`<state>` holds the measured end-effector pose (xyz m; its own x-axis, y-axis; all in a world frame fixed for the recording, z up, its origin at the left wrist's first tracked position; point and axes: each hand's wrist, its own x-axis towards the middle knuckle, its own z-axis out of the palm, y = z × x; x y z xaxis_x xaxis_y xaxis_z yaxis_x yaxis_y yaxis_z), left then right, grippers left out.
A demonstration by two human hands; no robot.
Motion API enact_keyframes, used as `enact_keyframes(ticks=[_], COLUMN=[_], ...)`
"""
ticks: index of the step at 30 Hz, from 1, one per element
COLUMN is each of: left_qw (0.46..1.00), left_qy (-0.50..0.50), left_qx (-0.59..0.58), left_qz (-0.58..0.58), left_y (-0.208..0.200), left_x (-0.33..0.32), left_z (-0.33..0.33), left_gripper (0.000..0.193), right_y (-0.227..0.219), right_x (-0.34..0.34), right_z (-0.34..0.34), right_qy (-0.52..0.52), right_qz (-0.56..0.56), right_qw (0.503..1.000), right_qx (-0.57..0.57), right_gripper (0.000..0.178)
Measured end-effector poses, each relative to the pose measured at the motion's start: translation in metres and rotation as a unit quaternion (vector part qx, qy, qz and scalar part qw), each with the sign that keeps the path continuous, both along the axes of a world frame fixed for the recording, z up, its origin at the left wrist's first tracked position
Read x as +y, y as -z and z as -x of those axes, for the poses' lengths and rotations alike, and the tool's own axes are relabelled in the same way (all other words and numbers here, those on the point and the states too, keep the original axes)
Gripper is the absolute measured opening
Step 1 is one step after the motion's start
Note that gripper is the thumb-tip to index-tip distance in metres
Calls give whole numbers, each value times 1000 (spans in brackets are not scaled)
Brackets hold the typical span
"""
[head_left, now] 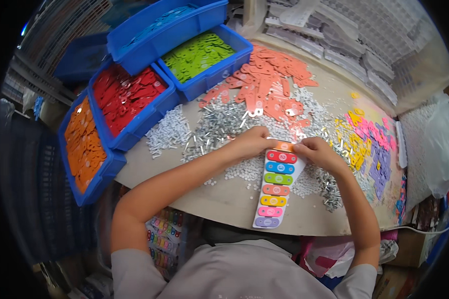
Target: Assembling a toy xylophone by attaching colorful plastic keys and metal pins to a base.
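Note:
A white card strip (262, 202) lies on the table before me, reaching its front edge. Across it sits a column of coloured plastic tabs: red, blue, green, coral, yellow, pink and purple. At its top is an orange tab (284, 146). My left hand (254, 141) pinches the left end of this orange tab. The thumb and fingers of my right hand (320, 152) close on its right end. Whether the fingers also grip the card beneath cannot be made out. Silver metal pins (217, 124) and small white plastic pieces (244, 171) lie around both hands.
Blue bins hold orange tabs (82, 149), red tabs (127, 94), green tabs (197, 55) and blue tabs (159, 24). Coral tabs (272, 74) are heaped behind my hands. Yellow tabs (358, 149), pink tabs (371, 130) and purple tabs (380, 167) lie right. White trays (344, 35) stand behind.

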<state>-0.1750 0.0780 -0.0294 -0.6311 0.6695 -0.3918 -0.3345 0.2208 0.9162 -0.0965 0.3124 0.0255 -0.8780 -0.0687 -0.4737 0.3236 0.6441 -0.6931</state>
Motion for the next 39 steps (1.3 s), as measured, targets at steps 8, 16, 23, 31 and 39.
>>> enact_keyframes(ticks=[8,16,23,31,39], left_qw=[976,856,749,682,685], left_qy=[-27,-193,-207,-132,-111], left_qx=[203,460,574,642,645], left_qz=[75,137,257,325,321], left_y=[9,-47,-32,-17,-19], left_x=[5,-84,-179,-174,-170], left_z=[-7,-26,-12,-2,1], left_gripper=[33,17,8,10,9], right_y=[3,-17,38,50,37], right_x=[-3,32,128,120,103], right_z=[-6,-101,-203,-204,-194], right_qy=[24,268,307,316,285], right_qz=[-4,-199,-367,-330,-403], right_qw=[1000,854,832,837,813], right_qx=[13,399,282,302,309], right_gripper=[36,13,27,10,6])
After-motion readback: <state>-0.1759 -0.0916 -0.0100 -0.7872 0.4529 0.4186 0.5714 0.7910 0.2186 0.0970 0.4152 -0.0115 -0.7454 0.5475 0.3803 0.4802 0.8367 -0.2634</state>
